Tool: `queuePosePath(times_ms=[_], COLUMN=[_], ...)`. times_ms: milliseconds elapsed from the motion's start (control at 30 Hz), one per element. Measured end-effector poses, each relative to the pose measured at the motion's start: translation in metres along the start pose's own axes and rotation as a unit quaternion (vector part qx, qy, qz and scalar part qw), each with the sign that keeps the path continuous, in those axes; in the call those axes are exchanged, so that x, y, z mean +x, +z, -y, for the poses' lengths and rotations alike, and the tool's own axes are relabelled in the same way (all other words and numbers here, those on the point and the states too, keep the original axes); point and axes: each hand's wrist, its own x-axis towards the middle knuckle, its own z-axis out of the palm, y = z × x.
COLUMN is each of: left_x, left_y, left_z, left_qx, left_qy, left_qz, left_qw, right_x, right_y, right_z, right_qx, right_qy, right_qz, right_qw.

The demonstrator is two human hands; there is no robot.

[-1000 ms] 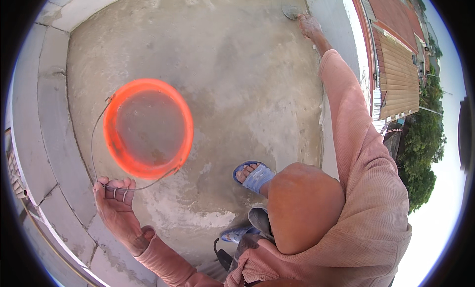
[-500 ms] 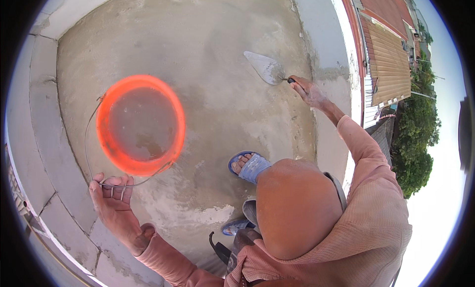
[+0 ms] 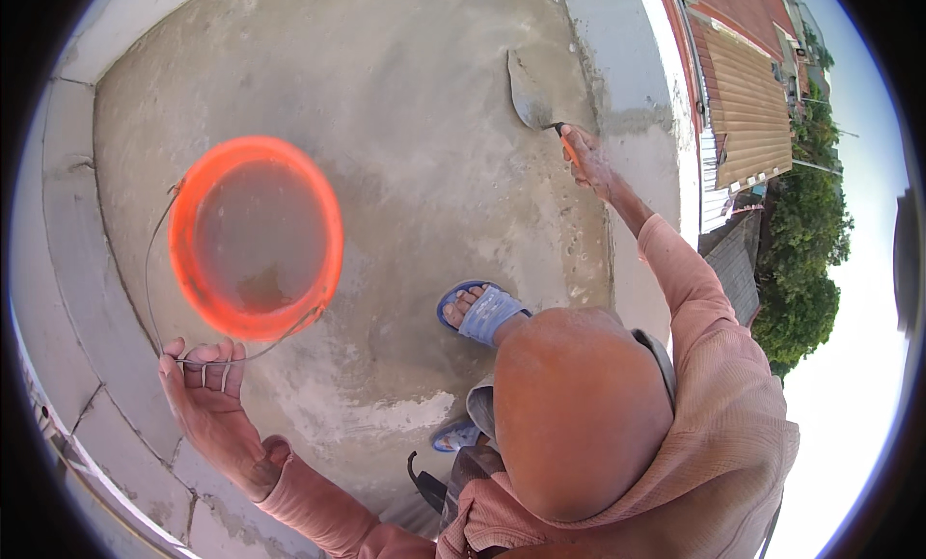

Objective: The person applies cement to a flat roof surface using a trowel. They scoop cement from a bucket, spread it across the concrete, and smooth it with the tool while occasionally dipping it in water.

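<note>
At the left, an orange bucket holds murky grey water. Its thin wire handle lies across the curled fingers of my left hand, just below the rim. My right hand is wrapped around the orange and black grip of a trowel at the far right. The trowel's blade points away from me and is tilted, so I see it partly from the side. Whether the blade touches the wet cement floor under it, I cannot tell.
A low grey block wall curves along the left side. A pale ledge borders the floor at the right, with roofs and trees beyond. My feet in blue sandals stand on the floor near the middle.
My right hand has moved slightly farther away and turned the trowel, tipping its blade more onto its edge. My left hand still holds the handle; it and the bucket appear slightly farther left.
</note>
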Motion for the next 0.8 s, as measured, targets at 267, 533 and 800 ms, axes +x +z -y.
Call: queuePosePath(times_ms=[267, 533, 800], left_x=[0.003, 0.003, 0.002], left_y=[-0.005, -0.003, 0.010], left_z=[0.008, 0.011, 0.023], left_qx=[-0.015, -0.033, -0.170], left_qy=[-0.017, -0.018, 0.013], left_qz=[-0.018, -0.013, -0.033], left_qw=[1.000, 0.999, 0.985], right_x=[0.092, 0.161, 0.168], right_y=[-0.028, -0.051, -0.047], right_z=[0.036, 0.101, 0.073], right_qx=[-0.027, 0.002, -0.331], right_qy=[-0.080, -0.083, -0.248], right_qz=[-0.087, -0.093, -0.167], right_qw=[0.993, 0.992, 0.895])
